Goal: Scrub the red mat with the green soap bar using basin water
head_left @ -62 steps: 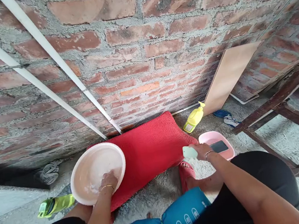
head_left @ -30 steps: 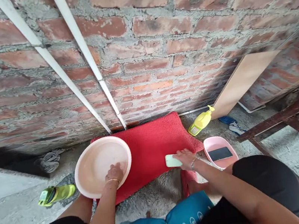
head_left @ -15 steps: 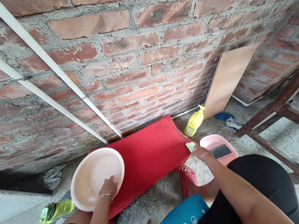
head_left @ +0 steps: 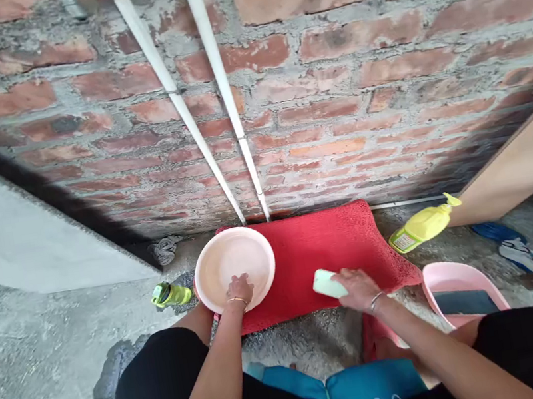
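The red cloth (head_left: 313,239) is spread out low in front of the person, and on its left end sits a wide pale basin (head_left: 234,252), which overlaps the cloth's edge. The left hand (head_left: 240,289) is down inside that basin, its fingers loosely bent; the underside of its grip is hidden, so I cannot tell whether it holds anything. Over the front middle of the red cloth is a pale green block (head_left: 329,283). The right hand (head_left: 359,287) has its grip closed around the right end of this block; I cannot tell whether the block touches the cloth. Just beside the cloth's right end is a yellow pump bottle (head_left: 425,226). Near its front right corner, a pink tub (head_left: 455,274) stands on the floor (head_left: 55,368) with a dark slab (head_left: 465,303) inside. Left of the cloth is a green bottle (head_left: 173,295). Behind the cloth, two white pipes (head_left: 231,104) run up the brick wall (head_left: 337,104); in front of it is a blue package (head_left: 374,385).
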`<action>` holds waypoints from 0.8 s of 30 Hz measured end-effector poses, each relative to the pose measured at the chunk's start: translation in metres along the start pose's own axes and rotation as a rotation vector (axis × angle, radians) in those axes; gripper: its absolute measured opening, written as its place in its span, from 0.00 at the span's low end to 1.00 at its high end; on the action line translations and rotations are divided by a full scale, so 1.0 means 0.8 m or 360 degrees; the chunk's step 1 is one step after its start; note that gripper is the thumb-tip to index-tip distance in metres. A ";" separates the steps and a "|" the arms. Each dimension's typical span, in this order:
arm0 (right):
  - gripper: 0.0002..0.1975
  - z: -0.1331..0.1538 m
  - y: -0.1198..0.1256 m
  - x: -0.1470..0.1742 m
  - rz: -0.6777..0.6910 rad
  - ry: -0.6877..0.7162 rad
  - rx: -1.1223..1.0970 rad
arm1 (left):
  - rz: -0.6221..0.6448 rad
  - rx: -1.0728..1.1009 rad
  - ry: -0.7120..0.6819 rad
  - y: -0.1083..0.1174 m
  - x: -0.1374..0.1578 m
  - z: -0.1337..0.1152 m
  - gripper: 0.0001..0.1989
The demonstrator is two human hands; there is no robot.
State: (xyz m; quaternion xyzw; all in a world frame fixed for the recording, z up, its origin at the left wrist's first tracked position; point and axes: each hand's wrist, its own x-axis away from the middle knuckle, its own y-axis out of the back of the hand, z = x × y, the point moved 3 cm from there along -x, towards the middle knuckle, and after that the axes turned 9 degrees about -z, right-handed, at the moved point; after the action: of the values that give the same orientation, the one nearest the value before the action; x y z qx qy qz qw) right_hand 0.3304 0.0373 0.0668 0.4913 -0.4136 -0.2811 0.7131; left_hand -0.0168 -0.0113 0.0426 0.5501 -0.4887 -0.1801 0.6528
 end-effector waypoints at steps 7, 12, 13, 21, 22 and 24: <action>0.27 0.177 -0.037 -0.062 0.0121 0.0673 -0.0039 | -0.0053 0.0096 -0.0040 0.014 -0.006 -0.008 0.23; 0.27 0.141 -0.026 -0.092 0.0118 0.0519 0.0025 | 0.0002 0.0100 -0.0045 0.006 -0.014 -0.011 0.23; 0.27 0.114 -0.022 -0.091 0.0100 0.0440 0.0049 | 0.0012 0.0100 -0.0046 0.003 -0.015 -0.011 0.24; 0.29 -0.190 0.009 0.025 -0.0041 -0.1018 0.0022 | 0.0071 0.0058 -0.0026 -0.011 -0.018 -0.011 0.24; 0.29 -0.216 0.008 0.043 -0.0041 -0.1241 -0.0021 | 0.0075 0.0054 -0.0020 -0.012 -0.018 -0.011 0.23; 0.30 -0.244 0.002 0.064 -0.0079 -0.1499 -0.0078 | 0.0081 0.0052 -0.0011 -0.013 -0.019 -0.009 0.23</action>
State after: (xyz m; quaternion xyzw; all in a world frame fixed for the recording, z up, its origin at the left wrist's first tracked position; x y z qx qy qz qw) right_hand 0.5249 0.0883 0.0503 0.3032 -0.6734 -0.4999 0.4524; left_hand -0.0146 0.0011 0.0272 0.5473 -0.5078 -0.1573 0.6464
